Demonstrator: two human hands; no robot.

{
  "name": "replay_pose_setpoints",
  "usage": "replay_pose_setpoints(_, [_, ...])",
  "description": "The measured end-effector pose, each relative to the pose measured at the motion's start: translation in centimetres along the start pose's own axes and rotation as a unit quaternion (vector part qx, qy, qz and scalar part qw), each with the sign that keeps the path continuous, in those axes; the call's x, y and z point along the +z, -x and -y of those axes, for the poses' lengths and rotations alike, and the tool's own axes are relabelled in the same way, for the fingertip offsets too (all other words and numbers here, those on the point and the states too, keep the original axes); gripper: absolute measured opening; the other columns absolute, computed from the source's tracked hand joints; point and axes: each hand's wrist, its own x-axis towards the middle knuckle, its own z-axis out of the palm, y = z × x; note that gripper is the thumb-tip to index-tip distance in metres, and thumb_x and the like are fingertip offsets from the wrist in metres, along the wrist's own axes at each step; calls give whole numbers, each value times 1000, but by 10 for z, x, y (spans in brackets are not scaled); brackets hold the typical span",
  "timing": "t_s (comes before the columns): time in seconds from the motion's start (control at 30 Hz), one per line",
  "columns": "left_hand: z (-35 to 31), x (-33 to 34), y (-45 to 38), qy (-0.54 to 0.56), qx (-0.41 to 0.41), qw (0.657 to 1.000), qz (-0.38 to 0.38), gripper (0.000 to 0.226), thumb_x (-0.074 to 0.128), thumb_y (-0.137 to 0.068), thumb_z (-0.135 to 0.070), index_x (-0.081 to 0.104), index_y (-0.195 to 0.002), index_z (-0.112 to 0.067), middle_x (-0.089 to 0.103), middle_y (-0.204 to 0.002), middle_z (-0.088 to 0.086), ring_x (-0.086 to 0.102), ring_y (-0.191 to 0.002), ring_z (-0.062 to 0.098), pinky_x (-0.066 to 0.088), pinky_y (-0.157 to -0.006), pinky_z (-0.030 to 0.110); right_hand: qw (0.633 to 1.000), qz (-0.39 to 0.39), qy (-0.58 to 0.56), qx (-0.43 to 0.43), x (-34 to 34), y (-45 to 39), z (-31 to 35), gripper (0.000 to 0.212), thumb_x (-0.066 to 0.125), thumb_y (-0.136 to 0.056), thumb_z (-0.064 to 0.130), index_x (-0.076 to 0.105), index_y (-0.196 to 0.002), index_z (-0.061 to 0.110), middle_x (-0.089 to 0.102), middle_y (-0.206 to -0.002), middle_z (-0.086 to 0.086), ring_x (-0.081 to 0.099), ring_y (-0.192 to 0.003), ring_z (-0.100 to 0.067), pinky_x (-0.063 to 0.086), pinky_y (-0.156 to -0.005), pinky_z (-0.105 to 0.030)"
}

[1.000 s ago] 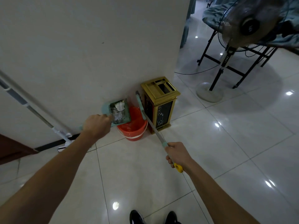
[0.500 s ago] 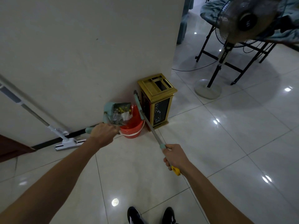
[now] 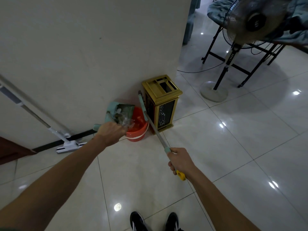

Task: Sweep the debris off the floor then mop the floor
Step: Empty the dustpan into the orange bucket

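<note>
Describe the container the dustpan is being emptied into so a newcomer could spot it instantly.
Start at the white wall's outer corner, where a tall gold bin stands. Left of it sits a low round orange bucket under the tilted dustpan: the only open, round container there.

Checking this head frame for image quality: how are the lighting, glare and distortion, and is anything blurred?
Head view: dim, bluish light; ceiling-lamp glare spots on the glossy floor tiles; wide-angle bending, seen in the wall edge and the leaning mop handle; the debris tipping from the dustpan into the orange bucket is smeared; the fan at top right looks soft.
</note>
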Motion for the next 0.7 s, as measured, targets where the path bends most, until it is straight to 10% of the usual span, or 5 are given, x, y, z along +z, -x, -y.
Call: replay_pose_setpoints(0.7, [-14, 1, -5, -11, 90, 996, 16, 14, 59, -89, -6, 60, -100, -15, 70, -89, 3, 71, -78, 26, 52, -59, 36, 1000, 1, -3, -2, 8, -7, -3, 37, 56, -100, 30, 58, -136, 21, 57, -59, -8, 45, -42, -14, 41, -42, -24])
